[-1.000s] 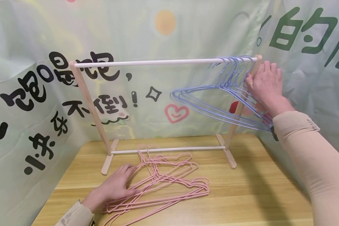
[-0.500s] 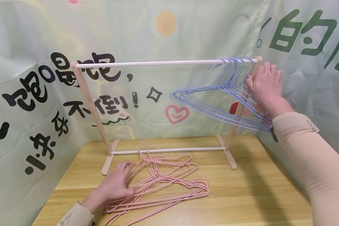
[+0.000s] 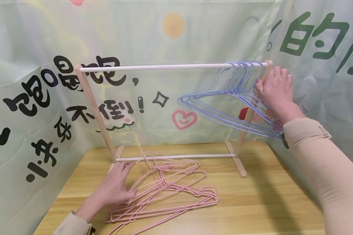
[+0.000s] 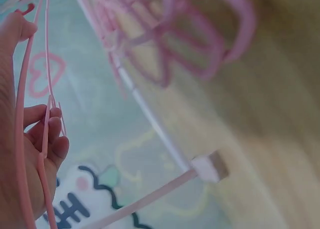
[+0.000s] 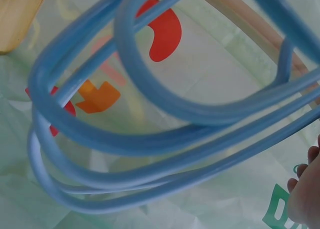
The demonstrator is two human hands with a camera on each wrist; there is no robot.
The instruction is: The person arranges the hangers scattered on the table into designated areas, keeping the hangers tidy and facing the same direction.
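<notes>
Head view, left hand [image 3: 115,187] fingers pinching one pink hanger [image 3: 153,169], its hook now lifted off the pile [image 3: 176,199] toward 12 o'clock, right hand [image 3: 275,89] unmoved, grasping blue hangers [image 3: 223,111] at the rail's [image 3: 164,67] 3 o'clock end.

rack [image 3: 92,98]: matt wood | blue hangers [image 3: 223,111]: glossy coating | table [image 3: 253,202]: smooth wood

Blue hangers [image 3: 223,107]: right ends hidden behind right hand [image 3: 275,89]; count unclear.
</notes>
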